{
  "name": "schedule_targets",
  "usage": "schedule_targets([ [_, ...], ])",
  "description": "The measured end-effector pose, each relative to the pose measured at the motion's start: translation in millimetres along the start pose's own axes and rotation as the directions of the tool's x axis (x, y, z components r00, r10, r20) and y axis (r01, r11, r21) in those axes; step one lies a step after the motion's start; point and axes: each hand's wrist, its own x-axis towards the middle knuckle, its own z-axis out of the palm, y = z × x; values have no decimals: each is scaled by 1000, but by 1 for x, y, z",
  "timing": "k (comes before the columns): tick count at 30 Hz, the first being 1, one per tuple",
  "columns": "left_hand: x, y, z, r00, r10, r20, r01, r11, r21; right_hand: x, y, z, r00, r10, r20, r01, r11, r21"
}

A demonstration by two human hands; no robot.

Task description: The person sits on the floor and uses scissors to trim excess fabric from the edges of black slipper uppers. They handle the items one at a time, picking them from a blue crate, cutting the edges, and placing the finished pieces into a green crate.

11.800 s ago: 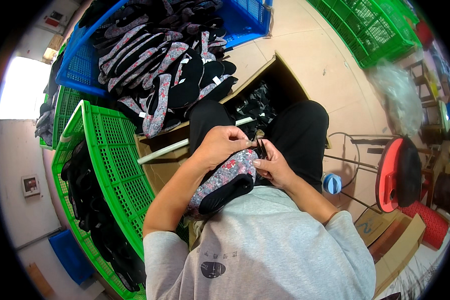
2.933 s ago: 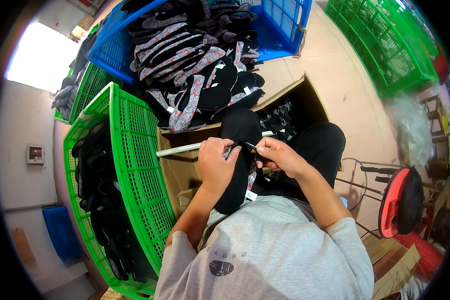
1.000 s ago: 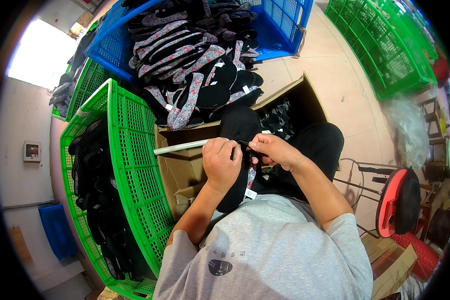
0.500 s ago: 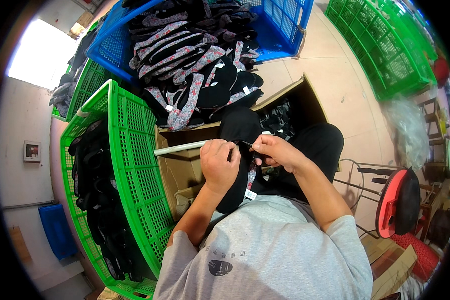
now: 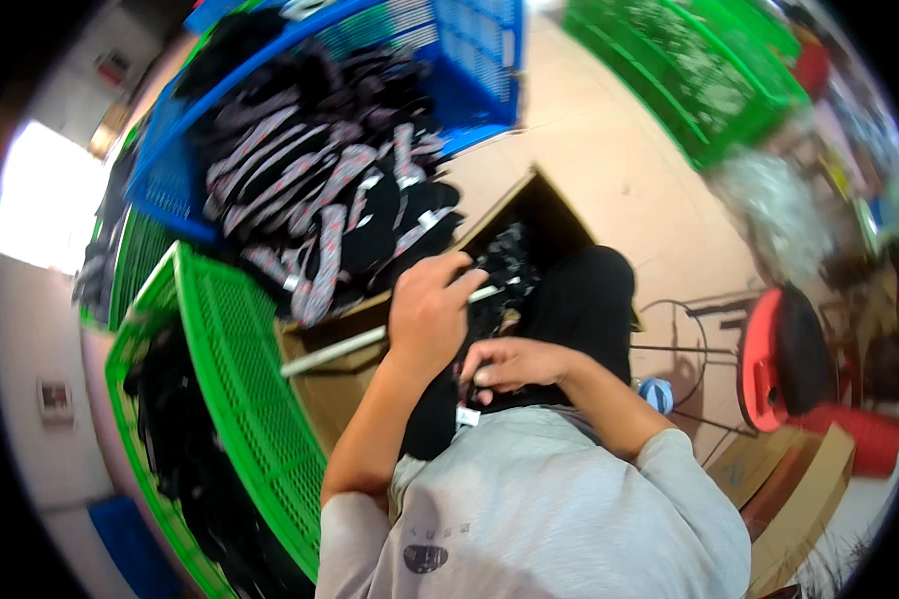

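Note:
My left hand [image 5: 428, 311] is over the pale rod [image 5: 342, 352], its fingers stretched forward and apart. The rod slants across the open cardboard box [image 5: 310, 399] and passes under that hand, its far end showing beyond the fingers. Close to my lap, my right hand [image 5: 511, 365] is closed on a dark fabric piece, mostly hidden by the fingers. A white tag [image 5: 467, 416] hangs just below them. Dark patterned pieces [image 5: 509, 262] lie in the box beyond my knees.
Left of me stands a green crate [image 5: 245, 369] of black pieces. Ahead, a blue crate [image 5: 479, 75] holds a heap of black and floral fabric pieces [image 5: 340, 190]. Another green crate [image 5: 689, 80] is at far right, with a red-and-black stool [image 5: 764, 359] nearer.
The view has turned and blurred slightly. My hands have drawn apart: the left has loosened from its pinch, and the right has come down closer to my body, near the tag.

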Motion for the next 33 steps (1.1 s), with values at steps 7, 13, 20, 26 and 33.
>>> schedule_targets([
  [7, -37, -14, -3, 994, -112, 3, 110, 985, 135, -14, 29, -24, 981, -121, -153, 127, 992, 26],
  [13, -57, -14, 4, 961, -243, -130, 246, 969, 8, 5, 49, -27, 796, -301, -524, 398, 914, 79],
  [20, -97, -45, 7, 607, -785, 125, 759, 525, -385, 20, 74, -26, 715, -450, -535, 394, 891, -224],
  [26, -117, -38, 12, 669, -726, 158, 704, 551, -448, 34, 91, -27, 748, -459, -480, 424, 886, -186],
  [33, -131, -36, 3, 679, -716, 160, 654, 491, -576, 39, 98, -13, 800, -481, -357, 414, 875, -251],
])
